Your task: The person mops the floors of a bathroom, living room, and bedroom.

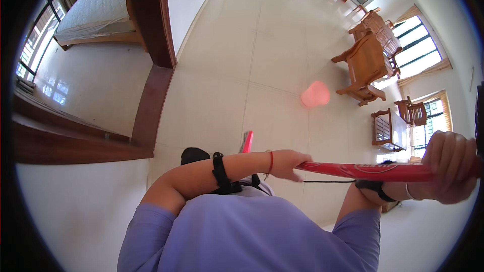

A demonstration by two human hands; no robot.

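A red broom handle bearing printed writing slants across in front of my body. Its upper part is gripped by my right hand, close to the right rim of the picture. Lower down, my left hand wraps around the same handle, its forearm crossing in front of me. Past that forearm a pink broom head with dark bristles shows at floor level; the forearm hides the stretch between. A thin black cord runs under the handle between my arms.
A pink bin stands on the tiled floor ahead. Wooden chairs and a low wooden table line the right side by windows. To the left, a dark doorway frame opens onto a room with a mattress.
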